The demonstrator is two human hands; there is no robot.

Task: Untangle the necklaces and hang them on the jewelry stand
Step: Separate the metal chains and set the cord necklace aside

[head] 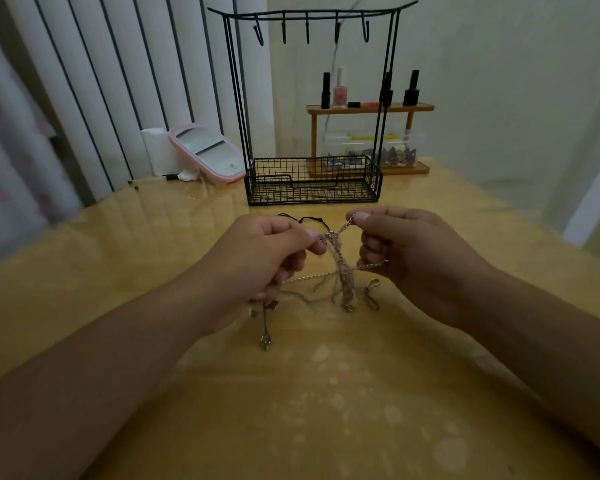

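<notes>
Both hands pinch tangled necklaces [340,271] | left hand [267,251] | right hand [413,251] | above table [326,410]

Silver necklaces [340,271] all knotted in a twisted clump, held up; black wire jewelry stand [312,181] behind, hooks bare.

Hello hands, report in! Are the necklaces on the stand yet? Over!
Left hand and right hand both pinching the tangled necklaces above the table. Jewelry stand hooks bare, nothing hung. Nothing blocking the stand. Over.
</notes>
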